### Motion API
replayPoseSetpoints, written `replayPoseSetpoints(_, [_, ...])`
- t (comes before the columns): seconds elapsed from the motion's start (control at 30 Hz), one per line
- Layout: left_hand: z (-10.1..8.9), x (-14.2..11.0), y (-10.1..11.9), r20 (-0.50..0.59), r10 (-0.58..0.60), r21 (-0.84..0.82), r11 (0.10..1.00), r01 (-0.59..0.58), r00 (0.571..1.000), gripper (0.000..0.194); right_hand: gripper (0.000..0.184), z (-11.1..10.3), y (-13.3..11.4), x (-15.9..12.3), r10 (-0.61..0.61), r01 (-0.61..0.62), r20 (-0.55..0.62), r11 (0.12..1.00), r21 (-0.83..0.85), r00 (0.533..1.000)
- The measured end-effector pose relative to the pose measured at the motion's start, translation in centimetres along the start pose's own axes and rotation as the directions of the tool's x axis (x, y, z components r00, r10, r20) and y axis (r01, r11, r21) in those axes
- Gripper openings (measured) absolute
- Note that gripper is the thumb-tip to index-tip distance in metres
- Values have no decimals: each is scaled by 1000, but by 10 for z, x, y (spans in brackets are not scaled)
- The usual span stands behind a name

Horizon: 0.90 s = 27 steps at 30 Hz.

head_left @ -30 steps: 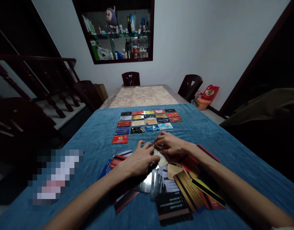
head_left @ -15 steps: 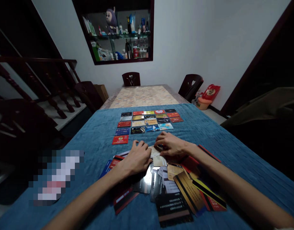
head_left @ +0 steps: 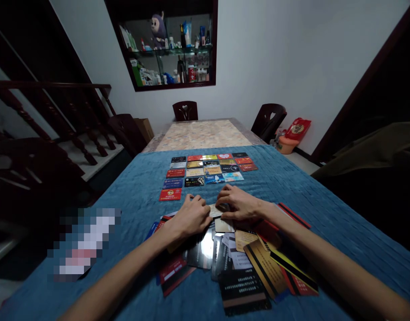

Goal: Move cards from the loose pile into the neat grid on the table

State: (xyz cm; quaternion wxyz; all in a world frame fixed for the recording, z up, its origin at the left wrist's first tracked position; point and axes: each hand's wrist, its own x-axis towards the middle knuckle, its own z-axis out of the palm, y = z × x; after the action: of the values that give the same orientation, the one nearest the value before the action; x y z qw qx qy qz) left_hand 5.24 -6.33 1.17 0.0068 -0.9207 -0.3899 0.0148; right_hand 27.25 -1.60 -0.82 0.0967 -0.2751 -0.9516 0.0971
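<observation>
A pale cream card [head_left: 215, 211] lies between my two hands at the upper edge of a loose pile of cards. My left hand [head_left: 192, 216] has its fingers curled down at the card's left end, partly hiding it. At the other end, my right hand [head_left: 237, 203] grips the same card with bent fingers. Beneath and nearer to me spread overlapping cards, among them a black card [head_left: 243, 290], a gold card [head_left: 265, 267] and a dark red card [head_left: 174, 273]. Beyond my hands, several cards lie face up in rows, with a red card [head_left: 170, 194] at the near left.
A blue cloth [head_left: 124, 191] covers the near part of the table, and its patterned top [head_left: 201, 133] shows behind. A blurred-out object [head_left: 87, 245] rests on the cloth at left. Dark chairs [head_left: 185, 110] stand around the far end.
The whole view has shifted slightly to the left, so things appear a little further right. Both hands stay at the cream card, with only slight finger movement.
</observation>
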Motion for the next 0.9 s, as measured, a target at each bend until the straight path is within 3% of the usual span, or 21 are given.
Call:
replayPoseSetpoints(0.47, [-7, 1, -22, -29, -7, -202, 979, 1, 1000, 26, 23, 2, 0, 1, -45, 48, -52, 996, 71, 998])
replayPoseSetpoints(0.63, [-2, 6, -30, -77, 13, -292, 956, -35, 997, 27, 22, 5, 3, 2, 17, -11, -58, 995, 98, 998])
replayPoseSetpoints(0.9, [8, 8, -44, -166, -61, -413, 911, -13, 984, 29, 20, 8, 1, 4, 132, -124, -99, 989, 84, 986])
